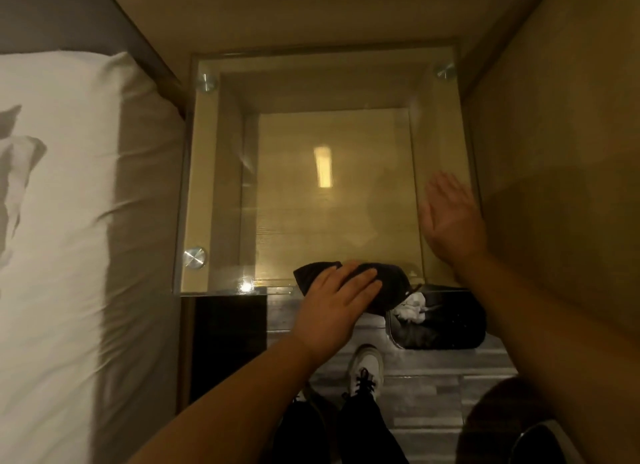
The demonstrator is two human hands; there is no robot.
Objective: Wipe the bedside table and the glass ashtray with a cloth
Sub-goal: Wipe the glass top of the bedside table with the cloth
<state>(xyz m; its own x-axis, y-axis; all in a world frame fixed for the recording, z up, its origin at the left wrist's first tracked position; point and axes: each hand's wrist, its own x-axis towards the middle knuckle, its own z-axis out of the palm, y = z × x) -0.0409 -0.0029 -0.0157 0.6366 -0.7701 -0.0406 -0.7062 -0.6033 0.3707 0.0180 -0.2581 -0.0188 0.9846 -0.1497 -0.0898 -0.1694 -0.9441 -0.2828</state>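
The bedside table (221, 173) has a clear glass top on round metal studs, with a wooden shelf showing through it. A dark cloth (388, 283) lies at the table's near edge, and its right end hangs over that edge. My left hand (332, 304) rests flat on the cloth with the fingers together, pressing it down. My right hand (450, 218) lies flat and open on the glass near the right edge, holding nothing. No glass ashtray is in view.
A bed with white sheets (69, 221) runs along the left. A black bin (440, 321) holding crumpled white paper stands on the floor under the table's near right corner. Walls close off the back and right. My shoe (365, 366) is on the grey floor.
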